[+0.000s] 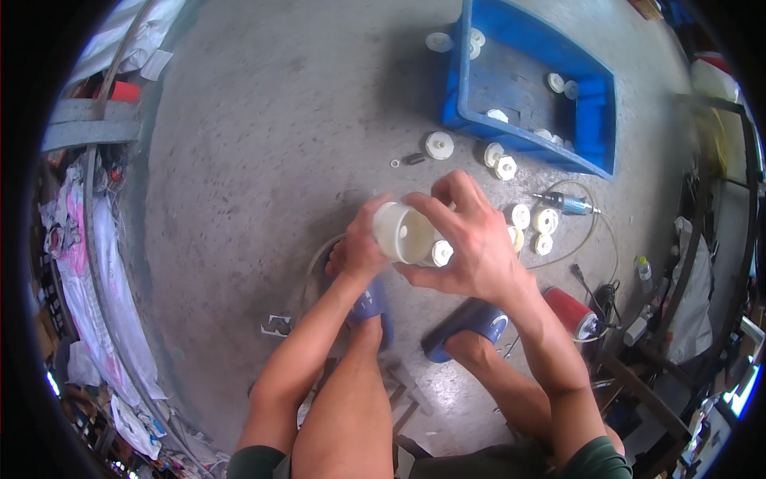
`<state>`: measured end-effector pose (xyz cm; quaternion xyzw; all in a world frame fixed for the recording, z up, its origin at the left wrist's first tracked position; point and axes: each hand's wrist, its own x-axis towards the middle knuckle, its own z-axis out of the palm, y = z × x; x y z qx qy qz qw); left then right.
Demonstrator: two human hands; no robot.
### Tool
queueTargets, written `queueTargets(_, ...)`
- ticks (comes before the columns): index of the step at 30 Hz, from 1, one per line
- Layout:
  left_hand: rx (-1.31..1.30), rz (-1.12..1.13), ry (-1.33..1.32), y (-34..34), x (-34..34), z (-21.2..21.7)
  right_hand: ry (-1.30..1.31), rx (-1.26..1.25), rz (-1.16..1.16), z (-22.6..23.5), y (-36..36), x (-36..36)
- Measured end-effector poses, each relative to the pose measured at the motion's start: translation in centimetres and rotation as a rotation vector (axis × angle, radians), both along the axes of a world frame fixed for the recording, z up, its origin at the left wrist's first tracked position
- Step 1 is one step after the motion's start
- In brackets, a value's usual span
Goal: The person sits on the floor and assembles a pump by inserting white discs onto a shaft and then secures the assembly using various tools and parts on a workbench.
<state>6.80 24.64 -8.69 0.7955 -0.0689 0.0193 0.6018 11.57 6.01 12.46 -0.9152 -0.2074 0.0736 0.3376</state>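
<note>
Head view: both hands on a white plastic cylinder [401, 231] above the concrete floor [263, 160].
Left hand [361, 247] cups its near end, fingers curled; right hand [471, 239] wraps over it, fingers clamped. Blue crate [594, 120] and loose white plastic caps [531, 219] lie well beyond.

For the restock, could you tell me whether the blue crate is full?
Nearly empty: the blue crate shows mostly bare floor, with only a few white parts inside.

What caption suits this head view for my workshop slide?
Both hands, left hand and right hand, hold a white plastic cylinder above a concrete floor near a blue crate.
</note>
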Motion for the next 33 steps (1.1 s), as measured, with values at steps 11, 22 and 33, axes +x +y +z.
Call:
queueTargets(11,0.072,-0.042,-0.044,-0.2,0.3,0.0,0.033,-0.075,-0.154,-3.2,0.1,-1.4)
queueTargets(22,-0.062,-0.005,-0.094,-0.3,0.6,2.6,-0.121,0.289,-0.064,-6.1,-1.2,0.4)
queueTargets(33,-0.049,-0.012,0.041,-2.5,0.8,3.3,0.459,-0.849,-0.374,-15.2,-27.8,16.2)
